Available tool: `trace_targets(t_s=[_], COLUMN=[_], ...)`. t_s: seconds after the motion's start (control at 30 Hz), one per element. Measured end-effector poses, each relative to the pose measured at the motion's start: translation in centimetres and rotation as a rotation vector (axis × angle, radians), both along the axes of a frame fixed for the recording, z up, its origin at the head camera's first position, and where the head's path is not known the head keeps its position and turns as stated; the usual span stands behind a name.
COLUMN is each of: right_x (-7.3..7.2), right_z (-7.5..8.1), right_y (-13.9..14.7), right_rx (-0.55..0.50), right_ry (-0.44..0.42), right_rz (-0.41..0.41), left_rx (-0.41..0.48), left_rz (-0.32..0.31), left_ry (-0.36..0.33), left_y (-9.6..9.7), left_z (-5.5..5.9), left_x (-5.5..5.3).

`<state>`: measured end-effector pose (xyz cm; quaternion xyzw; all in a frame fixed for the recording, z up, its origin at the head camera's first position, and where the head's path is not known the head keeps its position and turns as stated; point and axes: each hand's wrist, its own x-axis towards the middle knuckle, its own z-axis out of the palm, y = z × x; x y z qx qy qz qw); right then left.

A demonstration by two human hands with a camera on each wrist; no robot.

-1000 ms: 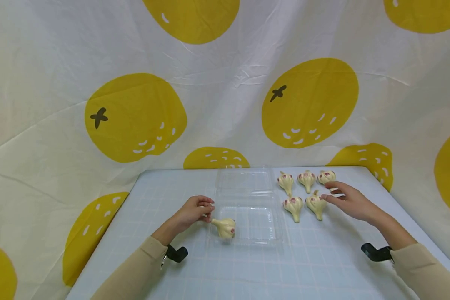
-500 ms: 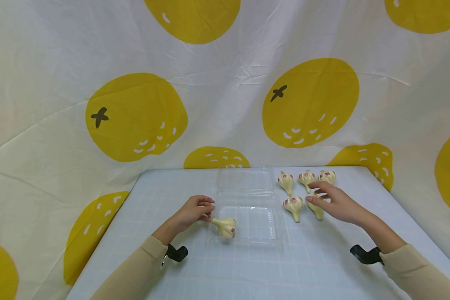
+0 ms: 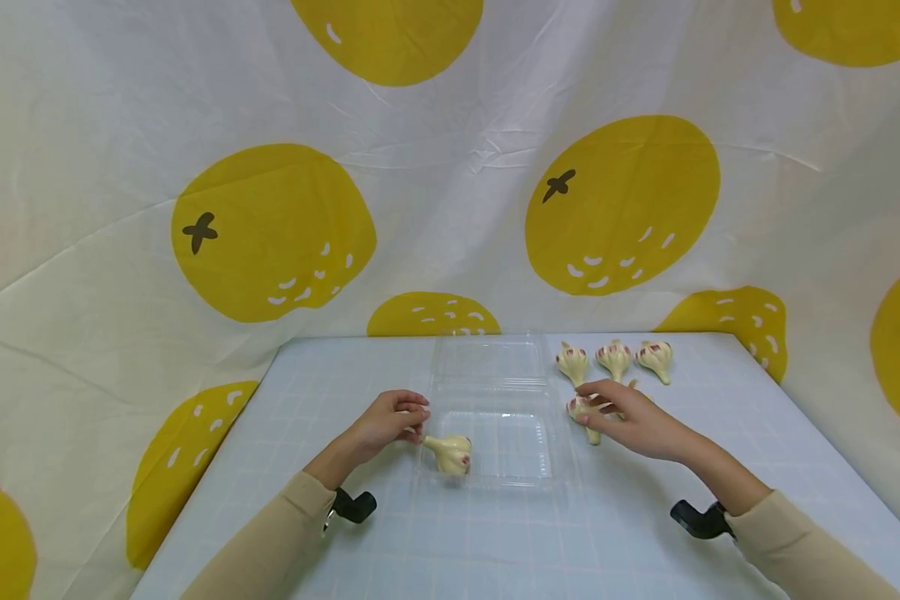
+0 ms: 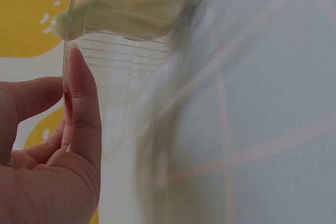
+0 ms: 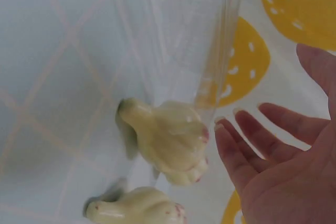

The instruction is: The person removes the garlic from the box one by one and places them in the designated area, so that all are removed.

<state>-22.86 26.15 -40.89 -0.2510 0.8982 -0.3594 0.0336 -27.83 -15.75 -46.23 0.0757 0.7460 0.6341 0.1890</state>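
Note:
A see-through plastic clamshell box lies on the table with its lid folded back. My left hand pinches the box's left rim between thumb and finger, as the left wrist view also shows. One garlic bulb lies in the box at its front left, stem toward that hand. My right hand hovers over the nearer garlic bulbs, fingers spread and holding nothing. Its fingertips are close to one garlic bulb, and I cannot tell whether they touch. Another bulb is mostly hidden behind this hand.
Three more garlic bulbs form a back row: a left bulb, a middle bulb and a right bulb. A pale checked cloth covers the table. Behind it hangs a fruit-print curtain.
My right hand has moved left, from the right end of the garlic bulbs to the nearer bulb beside the box. The left hand stays on the box rim.

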Motion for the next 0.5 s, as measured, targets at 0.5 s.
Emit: trace_targets(t_s=[0.5], right_x=[0.2], right_z=[-0.7], right_y=[-2.7], right_rx=[-0.029], right_ry=[0.031], right_rz=[0.104], left_rx=[0.014], left_rz=[-0.006], left_ry=[0.003], left_y=[0.0], left_z=[-0.2], left_x=[-0.1])
